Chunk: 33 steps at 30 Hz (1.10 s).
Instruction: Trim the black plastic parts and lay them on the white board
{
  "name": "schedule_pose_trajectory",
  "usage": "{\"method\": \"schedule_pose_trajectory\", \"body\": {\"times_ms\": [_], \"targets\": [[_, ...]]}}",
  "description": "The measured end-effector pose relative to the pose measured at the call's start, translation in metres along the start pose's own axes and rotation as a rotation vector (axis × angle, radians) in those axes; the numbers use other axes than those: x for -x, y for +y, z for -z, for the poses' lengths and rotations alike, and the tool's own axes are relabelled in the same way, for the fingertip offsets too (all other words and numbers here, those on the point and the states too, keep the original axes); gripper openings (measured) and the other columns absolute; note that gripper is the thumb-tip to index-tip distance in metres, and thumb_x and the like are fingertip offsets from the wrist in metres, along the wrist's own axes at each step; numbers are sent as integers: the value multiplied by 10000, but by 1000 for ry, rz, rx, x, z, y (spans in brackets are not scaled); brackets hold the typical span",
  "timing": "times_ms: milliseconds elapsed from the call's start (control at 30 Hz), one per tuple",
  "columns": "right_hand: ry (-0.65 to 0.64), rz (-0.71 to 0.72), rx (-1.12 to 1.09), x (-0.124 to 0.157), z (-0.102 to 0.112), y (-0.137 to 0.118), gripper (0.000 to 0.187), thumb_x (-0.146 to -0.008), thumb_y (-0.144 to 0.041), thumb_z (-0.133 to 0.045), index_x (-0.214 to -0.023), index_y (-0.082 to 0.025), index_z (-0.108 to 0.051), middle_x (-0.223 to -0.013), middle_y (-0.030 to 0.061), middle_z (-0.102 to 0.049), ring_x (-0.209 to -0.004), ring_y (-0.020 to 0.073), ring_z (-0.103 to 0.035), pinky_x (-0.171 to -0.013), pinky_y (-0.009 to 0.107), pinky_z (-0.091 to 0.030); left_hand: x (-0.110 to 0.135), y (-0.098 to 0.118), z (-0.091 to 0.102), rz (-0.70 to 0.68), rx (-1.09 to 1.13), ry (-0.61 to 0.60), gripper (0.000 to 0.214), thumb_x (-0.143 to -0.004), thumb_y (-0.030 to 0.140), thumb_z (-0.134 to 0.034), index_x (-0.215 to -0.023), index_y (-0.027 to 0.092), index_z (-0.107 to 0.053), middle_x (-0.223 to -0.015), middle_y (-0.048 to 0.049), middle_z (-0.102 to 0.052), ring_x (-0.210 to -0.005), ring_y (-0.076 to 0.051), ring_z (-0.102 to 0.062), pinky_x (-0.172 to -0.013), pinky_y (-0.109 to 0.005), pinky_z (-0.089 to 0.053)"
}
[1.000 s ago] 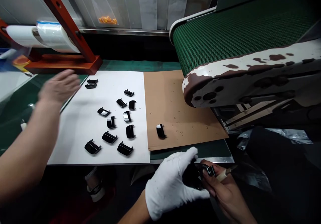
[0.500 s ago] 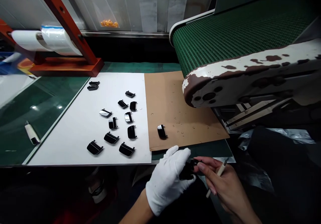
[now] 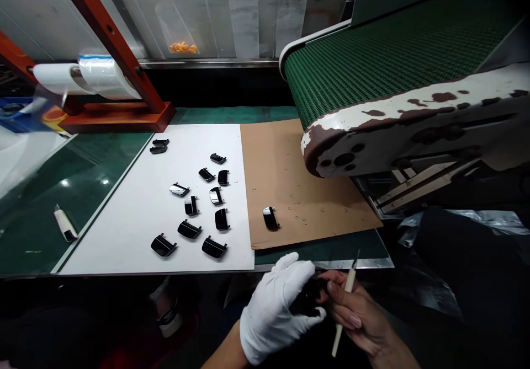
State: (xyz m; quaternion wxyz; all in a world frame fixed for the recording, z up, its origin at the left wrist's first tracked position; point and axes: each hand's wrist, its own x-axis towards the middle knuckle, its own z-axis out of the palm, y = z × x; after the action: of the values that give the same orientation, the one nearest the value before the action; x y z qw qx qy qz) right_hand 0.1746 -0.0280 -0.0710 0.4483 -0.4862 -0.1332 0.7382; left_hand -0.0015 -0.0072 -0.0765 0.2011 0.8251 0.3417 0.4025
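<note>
My left hand (image 3: 275, 311), in a white glove, is closed around a small glossy black plastic part (image 3: 308, 296), largely hidden by the glove and shadow. Bare fingertips of my right hand (image 3: 360, 314) touch the part's right side. That same hand also grips a slim cream-handled craft knife (image 3: 350, 281), its thin metal tip pointing up and away from the part. Just beyond my hands, one black part (image 3: 270, 218) lies on brown cardboard (image 3: 273, 159). Several similar black parts (image 3: 215, 247) are spread over the white sheet (image 3: 136, 214) to the left.
Small dark curled shavings dot the cardboard. A green conveyor belt (image 3: 372, 65) overhangs the bench at right. An orange stand (image 3: 120, 116) with plastic film rolls (image 3: 108, 76) stands at back left. Another cream-handled tool (image 3: 65, 224) lies on the green bench top at left.
The craft knife has swung to a more upright angle in my right hand. Both hands sit slightly lower, still holding the black part. The view has shifted a little.
</note>
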Motion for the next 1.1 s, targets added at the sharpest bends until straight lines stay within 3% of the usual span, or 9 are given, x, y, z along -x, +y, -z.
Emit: {"method": "schedule_pose_trajectory", "body": {"times_ms": [67,200,400,533,633,767,933,1033,1100], "targets": [[-58,-38,-27,-3,-2,6,389,-506,-415,-887,-700,-152,-676,-436,-17,-605,-269,-59,-136,-280,100,-127,-7,7,5,-15,20,-14,579,-876,404,-576,-1361,168,-364,-1142,-126,-677,-1108,-252,-632,-1041,-397,-460],[-166,-91,-22,-5,-8,19,437,-456,-490,-870,-558,-180,-580,-269,-157,-260,-227,-27,-59,-229,120,-116,-23,25,13,-63,119,-14,525,-907,478,-507,-1320,181,-379,-1048,-99,-706,-963,-211,-693,-1055,-365,-440],[-150,-23,145,-4,-8,8,475,-526,-584,-800,-611,-171,-582,-301,-152,-269,-220,-26,-101,-269,140,-138,-28,24,18,-55,54,-56,523,-900,452,-539,-1306,158,-389,-1111,-119,-687,-1079,-225,-644,-1085,-375,-405],[-4,76,398,-3,-2,-12,458,-653,-571,-730,-758,-137,-633,-475,-30,-579,-240,-20,-240,-302,155,-117,-20,10,13,76,-116,-187,543,-792,310,-691,-1258,156,-459,-1129,-121,-680,-1084,-257,-638,-1036,-421,-463],[113,109,658,2,-1,-20,364,-706,-483,-710,-819,-141,-657,-658,54,-713,-255,34,-403,-303,177,-235,-14,4,3,155,-185,-270,524,-722,206,-733,-1197,146,-521,-1111,-122,-689,-1040,-269,-658,-1000,-445,-494],[248,147,985,11,-11,-19,237,-761,-415,-610,-794,-189,-672,-725,67,-751,-299,134,-528,-331,254,-364,-6,6,-14,221,-231,-350,508,-684,162,-731,-1159,108,-560,-1081,-156,-695,-1025,-310,-662,-976,-486,-505],[361,289,1281,27,-23,-13,151,-767,-346,-568,-720,-236,-660,-682,97,-739,-677,340,-697,-560,368,-448,-2,13,-32,242,-268,-399,511,-695,88,-677,-1189,73,-547,-1118,-203,-674,-1071,-331,-639,-1012,-509,-470],[519,356,1375,44,-6,-23,199,-815,-392,-532,-837,-254,-674,-680,89,-744,-615,326,-699,-531,371,-443,-8,19,-29,262,-270,-380,545,-690,48,-676,-1213,80,-527,-1146,-201,-662,-1088,-347,-629,-1012,-539,-462],[657,397,1373,56,20,-43,250,-832,-460,-536,-936,-274,-668,-600,63,-723,-480,282,-670,-454,344,-423,-13,22,-21,258,-241,-372,616,-675,78,-723,-1247,130,-501,-1165,-146,-665,-1112,-336,-617,-1010,-525,-473]]}}
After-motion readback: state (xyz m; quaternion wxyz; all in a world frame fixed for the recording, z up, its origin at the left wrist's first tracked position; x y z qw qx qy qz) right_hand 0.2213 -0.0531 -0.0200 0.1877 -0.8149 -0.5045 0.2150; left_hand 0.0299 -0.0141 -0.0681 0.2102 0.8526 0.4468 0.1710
